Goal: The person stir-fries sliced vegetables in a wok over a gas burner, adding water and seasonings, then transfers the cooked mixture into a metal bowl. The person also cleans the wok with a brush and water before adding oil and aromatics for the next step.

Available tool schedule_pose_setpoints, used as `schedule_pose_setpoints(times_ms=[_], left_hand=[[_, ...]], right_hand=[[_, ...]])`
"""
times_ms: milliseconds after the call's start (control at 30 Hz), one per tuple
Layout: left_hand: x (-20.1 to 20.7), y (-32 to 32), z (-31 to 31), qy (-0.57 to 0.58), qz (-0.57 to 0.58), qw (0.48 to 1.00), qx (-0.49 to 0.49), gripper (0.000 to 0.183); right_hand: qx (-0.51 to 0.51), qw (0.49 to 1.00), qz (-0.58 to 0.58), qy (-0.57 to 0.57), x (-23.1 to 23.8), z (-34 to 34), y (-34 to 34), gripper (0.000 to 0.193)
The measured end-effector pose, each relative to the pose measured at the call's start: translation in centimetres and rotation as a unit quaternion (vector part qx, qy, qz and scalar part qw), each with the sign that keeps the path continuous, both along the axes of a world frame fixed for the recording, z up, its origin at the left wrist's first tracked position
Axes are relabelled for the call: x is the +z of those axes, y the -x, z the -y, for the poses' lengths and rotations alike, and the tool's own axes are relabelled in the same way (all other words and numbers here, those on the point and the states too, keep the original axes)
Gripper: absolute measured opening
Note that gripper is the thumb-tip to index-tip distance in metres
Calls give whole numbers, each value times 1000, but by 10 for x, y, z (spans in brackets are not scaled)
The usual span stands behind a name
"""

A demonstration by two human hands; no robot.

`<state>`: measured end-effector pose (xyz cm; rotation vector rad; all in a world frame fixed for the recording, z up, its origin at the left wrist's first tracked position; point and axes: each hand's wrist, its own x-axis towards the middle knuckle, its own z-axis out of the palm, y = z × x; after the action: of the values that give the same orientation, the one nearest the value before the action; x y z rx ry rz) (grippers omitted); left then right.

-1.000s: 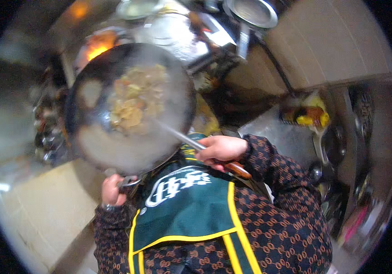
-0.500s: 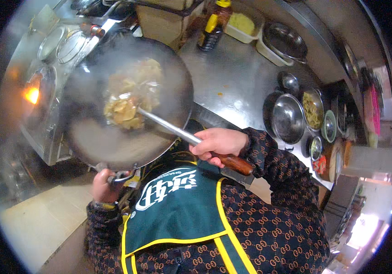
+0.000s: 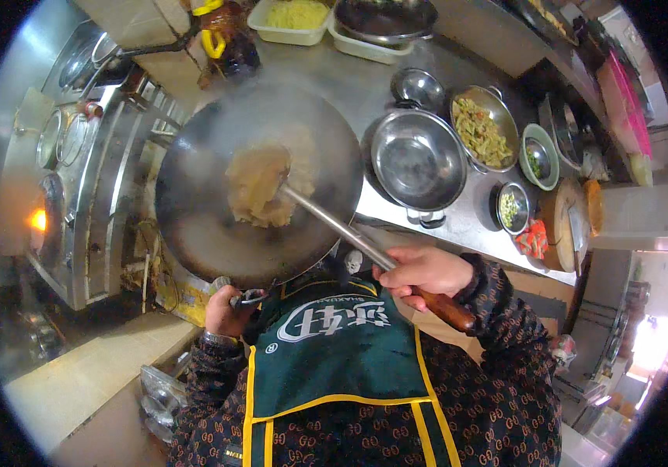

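Observation:
My left hand [image 3: 227, 311] is closed around the handle [image 3: 250, 297] at the near rim of a large dark wok [image 3: 217, 253]. My right hand [image 3: 425, 279] grips a long ladle [image 3: 341, 227] with a steel shaft and a brown wooden grip. The ladle slants down into the wok, and its head is partly hidden among pale, brownish sliced food [image 3: 260, 194]. Steam blurs the far side of the wok.
A steel counter holds an empty steel basin [image 3: 419, 159], a basin of cooked food [image 3: 483, 128], small bowls and a round cutting board [image 3: 559, 226] with a knife. Left, a flame [image 3: 38, 220] burns on the stove. A dark bottle [image 3: 229, 47] stands beyond the wok.
The wok, with both hands and the ladle, has moved right in view, away from the stove flame and closer to the steel basin. Both grips are kept.

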<state>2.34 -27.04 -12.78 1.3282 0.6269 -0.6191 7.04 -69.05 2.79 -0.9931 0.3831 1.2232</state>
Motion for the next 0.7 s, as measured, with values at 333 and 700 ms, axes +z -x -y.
schedule_pose_setpoints(times_ms=[333, 700], left_hand=[[1, 20, 50, 199, -73, 970, 117, 24], [-21, 15, 21, -88, 100, 970, -205, 28]], right_hand=[[-151, 986, -41, 63, 41, 136, 87, 21], [-127, 932, 112, 320, -41, 126, 122, 16]])
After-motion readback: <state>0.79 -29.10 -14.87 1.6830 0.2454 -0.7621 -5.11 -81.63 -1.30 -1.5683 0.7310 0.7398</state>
